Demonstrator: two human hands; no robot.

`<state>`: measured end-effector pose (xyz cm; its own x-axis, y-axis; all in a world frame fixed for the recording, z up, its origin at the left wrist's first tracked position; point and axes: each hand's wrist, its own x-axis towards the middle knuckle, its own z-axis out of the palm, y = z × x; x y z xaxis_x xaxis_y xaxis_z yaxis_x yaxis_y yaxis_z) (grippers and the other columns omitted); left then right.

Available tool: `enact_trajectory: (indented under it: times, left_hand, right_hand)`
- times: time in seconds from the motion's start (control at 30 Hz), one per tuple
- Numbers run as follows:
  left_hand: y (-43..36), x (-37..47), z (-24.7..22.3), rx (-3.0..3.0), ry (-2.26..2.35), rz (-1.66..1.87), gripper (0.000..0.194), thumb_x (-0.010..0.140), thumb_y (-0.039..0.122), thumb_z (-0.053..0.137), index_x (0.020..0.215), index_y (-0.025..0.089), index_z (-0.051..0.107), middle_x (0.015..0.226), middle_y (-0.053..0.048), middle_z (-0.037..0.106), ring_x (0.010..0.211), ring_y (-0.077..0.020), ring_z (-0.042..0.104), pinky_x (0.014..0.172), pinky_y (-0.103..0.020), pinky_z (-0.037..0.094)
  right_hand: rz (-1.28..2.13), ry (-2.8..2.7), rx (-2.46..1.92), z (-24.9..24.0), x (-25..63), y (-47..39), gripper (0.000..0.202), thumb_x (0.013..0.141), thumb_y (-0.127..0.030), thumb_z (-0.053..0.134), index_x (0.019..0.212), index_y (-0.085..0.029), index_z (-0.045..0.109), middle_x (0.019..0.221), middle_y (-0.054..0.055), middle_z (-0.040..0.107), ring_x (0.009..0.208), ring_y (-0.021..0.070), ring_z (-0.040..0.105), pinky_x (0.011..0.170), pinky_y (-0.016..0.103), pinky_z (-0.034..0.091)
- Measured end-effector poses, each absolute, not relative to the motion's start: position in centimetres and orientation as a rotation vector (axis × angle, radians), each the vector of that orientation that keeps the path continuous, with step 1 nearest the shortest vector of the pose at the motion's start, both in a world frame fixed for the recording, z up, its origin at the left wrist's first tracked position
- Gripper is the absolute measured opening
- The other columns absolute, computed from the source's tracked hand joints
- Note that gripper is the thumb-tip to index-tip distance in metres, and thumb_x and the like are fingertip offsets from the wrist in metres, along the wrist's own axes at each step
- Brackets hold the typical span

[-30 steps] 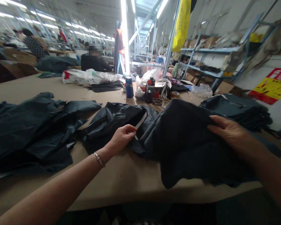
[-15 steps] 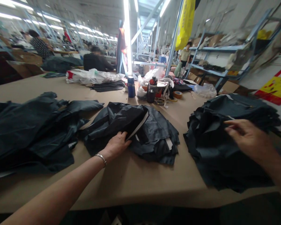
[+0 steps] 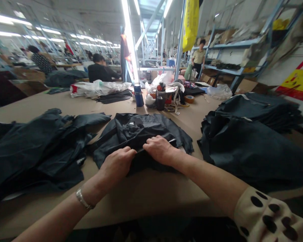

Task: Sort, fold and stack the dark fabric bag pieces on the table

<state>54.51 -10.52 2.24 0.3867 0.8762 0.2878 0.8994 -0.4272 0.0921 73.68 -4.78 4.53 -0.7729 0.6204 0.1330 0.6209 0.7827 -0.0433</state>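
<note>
Currently, left hand: from my remote seat I see the left hand point(image 3: 121, 159) closed, its fingertips pinching the near fold of the dark cloth point(image 3: 164, 124).
Right hand: the right hand point(image 3: 159, 148) is curled shut on the same fold, just beside the left one, and I read it as gripping too, though its fingertips are partly hidden.
Dark cloth: it lies bunched on the counter point(image 3: 166, 190), between the left heap point(image 3: 37, 148) and the right stack point(image 3: 255, 151); I make out a small white patch on its far part and a pale strip near the right wrist.
Wrists: I see a metal bracelet point(image 3: 83, 199) on the left one and a pale sleeve point(image 3: 270, 215) with black spots up the right arm.
Left side: the heap is crumpled dark fabric, its right end near the dark cloth.
Right side: the stack is layered dark fabric, with a farther pile point(image 3: 262, 106) touching its far edge.
Far counter: I find a blue bottle point(image 3: 138, 96), a black bottle point(image 3: 161, 97) right of it, a tape roll point(image 3: 189, 98) farther right, and a white plastic bundle point(image 3: 98, 88) to the left.
Far room: one person point(image 3: 99, 70) sits at left in dark clothes; another person point(image 3: 199, 57) in a striped top stands at right.
</note>
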Motion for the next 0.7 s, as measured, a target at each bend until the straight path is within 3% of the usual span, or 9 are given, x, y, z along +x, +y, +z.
enact_trajectory:
  times: [0.07, 0.17, 0.27, 0.37, 0.5, 0.7]
  left_hand:
    - [-12.6, 54.1, 3.3, -2.42, -1.507, -0.784, 0.015, 0.088, 0.024, 0.046, 0.094, 0.019, 0.059, 0.095, -0.008, 0.061, 0.092, -0.0237, 0.058, 0.082, -0.037, 0.045]
    - [-16.1, 53.8, 3.3, -2.217, -1.397, -1.339, 0.019, 0.079, 0.018, 0.06, 0.097, 0.023, 0.056, 0.1, -0.005, 0.06, 0.101, -0.0233, 0.057, 0.09, -0.038, 0.043]
    - [-18.2, 54.7, 1.1, -2.173, -1.868, -1.826, 0.009, 0.078, 0.022, 0.06, 0.086, 0.023, 0.056, 0.082, -0.001, 0.061, 0.073, -0.0159, 0.06, 0.067, -0.029, 0.049]
    - [-18.0, 56.8, -1.2, -1.926, -2.537, -2.332, 0.026, 0.073, 0.037, 0.065, 0.091, 0.02, 0.054, 0.077, -0.001, 0.06, 0.065, -0.0161, 0.059, 0.052, -0.026, 0.048]
    - [-15.9, 59.2, -2.2, -1.868, -2.686, -2.768, 0.044, 0.07, 0.039, 0.069, 0.106, 0.017, 0.057, 0.102, -0.006, 0.064, 0.09, -0.0217, 0.062, 0.066, -0.028, 0.051]
    - [-14.4, 60.6, -2.6, -1.536, -2.69, -3.319, 0.035, 0.067, 0.03, 0.074, 0.097, 0.014, 0.064, 0.094, -0.007, 0.069, 0.086, -0.0215, 0.065, 0.08, -0.031, 0.05]
  right_hand:
    - [0.152, -2.774, -1.134, 4.8, 74.0, -4.2, 0.019, 0.086, -0.019, 0.044, 0.088, -0.017, 0.062, 0.084, 0.008, 0.065, 0.08, 0.0198, 0.06, 0.074, 0.031, 0.042]
    - [0.18, -2.601, -1.266, 5.0, 75.3, -3.7, 0.019, 0.087, -0.022, 0.041, 0.09, -0.017, 0.059, 0.082, 0.006, 0.065, 0.076, 0.0164, 0.059, 0.067, 0.026, 0.039]
    - [0.352, -2.401, -1.283, 4.9, 76.4, -4.2, 0.019, 0.087, -0.025, 0.041, 0.082, -0.016, 0.056, 0.075, 0.001, 0.06, 0.071, 0.0123, 0.054, 0.064, 0.022, 0.036]
    - [0.698, -2.168, -1.187, 4.0, 76.4, -5.7, 0.018, 0.084, -0.027, 0.045, 0.072, -0.016, 0.052, 0.065, -0.003, 0.051, 0.062, 0.0097, 0.046, 0.059, 0.02, 0.034]
    - [0.774, -2.134, -1.149, 2.4, 75.1, -8.8, 0.014, 0.08, -0.026, 0.051, 0.069, -0.017, 0.05, 0.063, -0.004, 0.049, 0.06, 0.0095, 0.043, 0.06, 0.022, 0.03]
    - [0.931, -2.066, -1.161, 1.1, 74.9, -12.0, 0.021, 0.071, -0.023, 0.059, 0.063, -0.018, 0.04, 0.062, -0.005, 0.042, 0.059, 0.0089, 0.039, 0.055, 0.021, 0.028]
